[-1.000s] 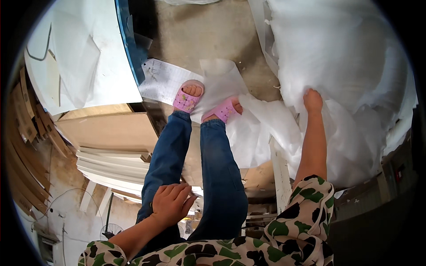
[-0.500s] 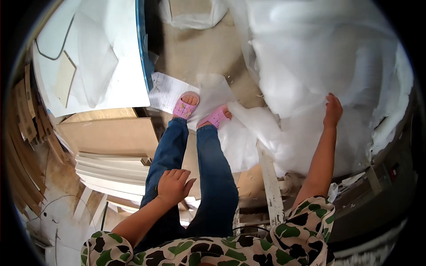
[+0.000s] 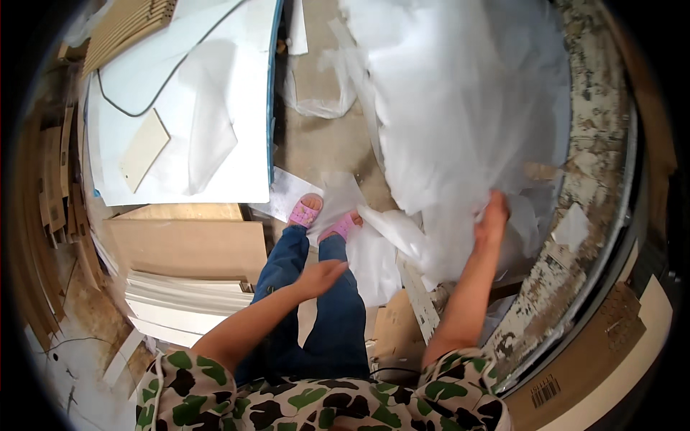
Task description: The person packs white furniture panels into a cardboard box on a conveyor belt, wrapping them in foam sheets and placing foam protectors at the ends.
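A large translucent white foam packing sheet (image 3: 438, 108) lies in loose folds across the right side, its lower part bunched below. My right hand (image 3: 493, 217) is at the lower right part of this sheet, fingers closed on it; the pinch itself is partly hidden. My left hand (image 3: 321, 279) hangs over my thighs with fingers stretched toward the right, slightly blurred, holding nothing. A twisted strip of the foam (image 3: 392, 230) trails beside my pink clogs (image 3: 307, 210).
At left, a white panel (image 3: 237, 144) with a blue edge bears a thin beige board (image 3: 145, 151) and a black cable. Brown boards (image 3: 190, 248) and stacked white strips (image 3: 180, 302) lie nearer. A worn, paint-chipped beam (image 3: 593, 144) borders the right, beside cardboard (image 3: 589, 352).
The right hand has come lower and leftward, and the foam has shifted with more of the worn beam showing. My left hand has moved rightward across my legs. The view has also shifted.
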The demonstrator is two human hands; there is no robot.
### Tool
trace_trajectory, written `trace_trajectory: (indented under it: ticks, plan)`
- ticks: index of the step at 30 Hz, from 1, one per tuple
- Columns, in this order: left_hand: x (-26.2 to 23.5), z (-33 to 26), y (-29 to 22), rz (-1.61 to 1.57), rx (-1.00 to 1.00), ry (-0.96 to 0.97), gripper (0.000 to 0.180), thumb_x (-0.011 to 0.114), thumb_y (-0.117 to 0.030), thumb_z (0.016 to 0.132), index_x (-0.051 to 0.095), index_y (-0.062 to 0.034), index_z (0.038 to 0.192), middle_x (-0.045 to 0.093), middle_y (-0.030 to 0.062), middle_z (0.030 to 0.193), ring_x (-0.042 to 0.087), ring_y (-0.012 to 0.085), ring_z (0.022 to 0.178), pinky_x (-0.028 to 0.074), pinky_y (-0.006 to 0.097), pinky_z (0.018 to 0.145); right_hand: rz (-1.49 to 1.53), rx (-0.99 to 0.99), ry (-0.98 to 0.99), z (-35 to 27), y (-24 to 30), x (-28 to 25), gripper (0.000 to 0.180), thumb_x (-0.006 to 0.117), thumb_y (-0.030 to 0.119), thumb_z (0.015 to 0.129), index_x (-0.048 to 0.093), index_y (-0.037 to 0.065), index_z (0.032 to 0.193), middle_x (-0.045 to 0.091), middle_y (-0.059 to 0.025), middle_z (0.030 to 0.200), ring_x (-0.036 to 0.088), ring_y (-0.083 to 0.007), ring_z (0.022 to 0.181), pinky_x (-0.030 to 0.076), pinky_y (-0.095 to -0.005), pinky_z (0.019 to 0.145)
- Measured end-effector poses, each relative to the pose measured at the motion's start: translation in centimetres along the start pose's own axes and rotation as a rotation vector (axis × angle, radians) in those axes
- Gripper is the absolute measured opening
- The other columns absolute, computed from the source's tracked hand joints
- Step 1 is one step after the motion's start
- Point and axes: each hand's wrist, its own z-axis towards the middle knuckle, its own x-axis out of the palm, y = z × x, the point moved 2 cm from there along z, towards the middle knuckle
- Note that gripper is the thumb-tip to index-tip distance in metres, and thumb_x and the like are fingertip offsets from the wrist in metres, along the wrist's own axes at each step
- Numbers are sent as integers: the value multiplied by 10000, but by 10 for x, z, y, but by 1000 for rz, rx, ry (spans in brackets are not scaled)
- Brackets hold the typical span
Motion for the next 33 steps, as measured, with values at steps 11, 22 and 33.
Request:
trace_trajectory:
  ticks: [11,22,33]
  plan:
    - [-50,97,-166,-1518,131,291,746,452,-689,771,413,-155,1291,555,81,933,497,173,702,410,313,591,-157,384,1058,-340,55,-94,150,581,119,710,573,31,832,521,-2,750,494,-107,770,380,-242,717]
    - [-184,-92,-142,-636,429,-649,462,646,-92,750,519,1,1184,615,107,944,581,190,854,479,258,729,-45,171,824,-452,-27,-273,475,732,47,696,562,68,1139,580,1,992,502,-92,953,386,-252,848]
    - [104,-434,-289,917,1893,-149,369,599,-115,701,577,34,1038,599,185,1019,452,439,1108,238,527,1013,860,512,-411,-717,-334,-424,181,733,134,672,651,41,804,629,-34,775,583,-135,667,467,-281,610]
